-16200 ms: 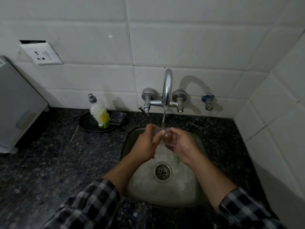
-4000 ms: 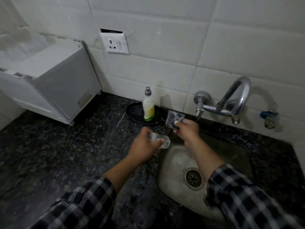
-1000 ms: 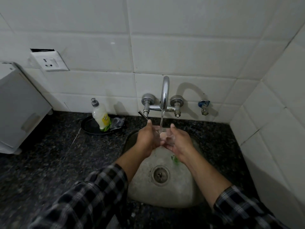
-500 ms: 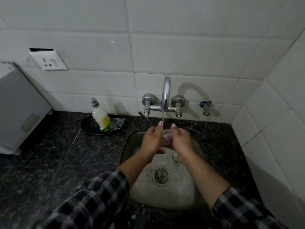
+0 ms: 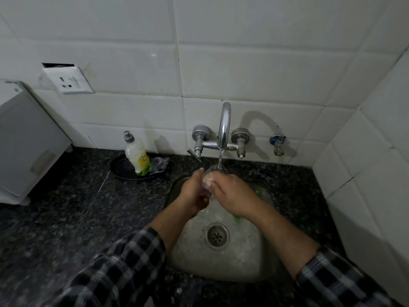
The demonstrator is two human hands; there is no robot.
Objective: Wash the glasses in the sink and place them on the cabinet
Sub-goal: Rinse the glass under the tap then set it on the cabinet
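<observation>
A small clear glass (image 5: pixel 209 179) is held between both hands over the steel sink (image 5: pixel 247 260), right under the running tap (image 5: pixel 224 127). Water falls onto its rim. My left hand (image 5: pixel 193 192) grips the glass from the left with fingers curled round it. My right hand (image 5: pixel 230 192) wraps it from the right and covers most of its body. A green object (image 5: pixel 238 218) lies in the sink under my right wrist, mostly hidden.
A dish soap bottle (image 5: pixel 136 155) stands on a black dish (image 5: pixel 124 170) with a scrubber (image 5: pixel 159 165) at the back left. The dark granite counter (image 5: pixel 66 207) surrounds the sink. A white appliance (image 5: pixel 26 142) stands at far left. A tiled wall closes the right side.
Four seconds ago my right hand put the scrubber back on the dish. Since then both hands moved under the tap; over the last second they turned the glass and closed round it.
</observation>
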